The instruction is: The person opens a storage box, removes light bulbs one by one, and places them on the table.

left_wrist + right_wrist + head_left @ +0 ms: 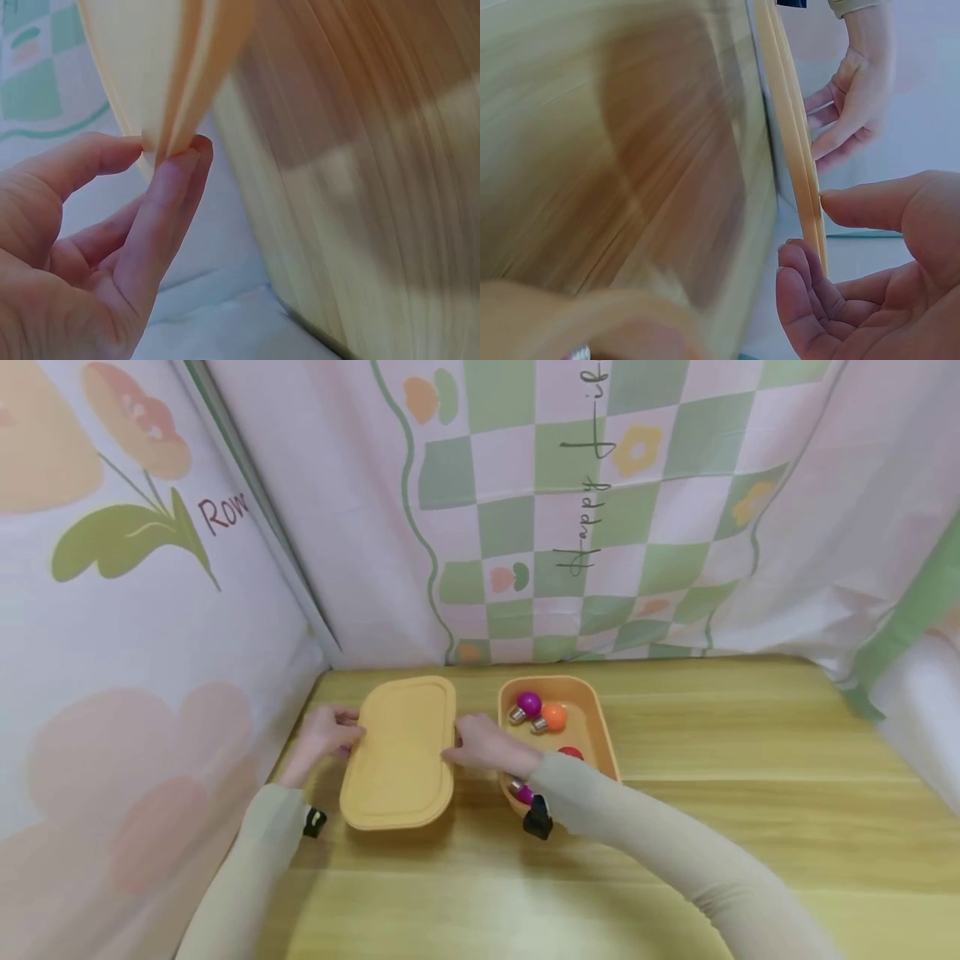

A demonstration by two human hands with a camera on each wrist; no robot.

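Observation:
A flat yellow lid with rounded corners is held above the table between both hands. My left hand pinches its left edge, thumb on one face and fingertips on the other, as the left wrist view shows. On the opposite edge my right hand pinches the rim in the same way, seen close in the right wrist view. Under the right forearm stands a yellow box, open at the top. Inside it lie a purple bulb, an orange bulb and a red one, partly hidden by the sleeve.
Another purple bulb shows at the box's near end beside the right wrist strap. The wooden table meets a patterned curtain at the back and a printed fabric wall on the left.

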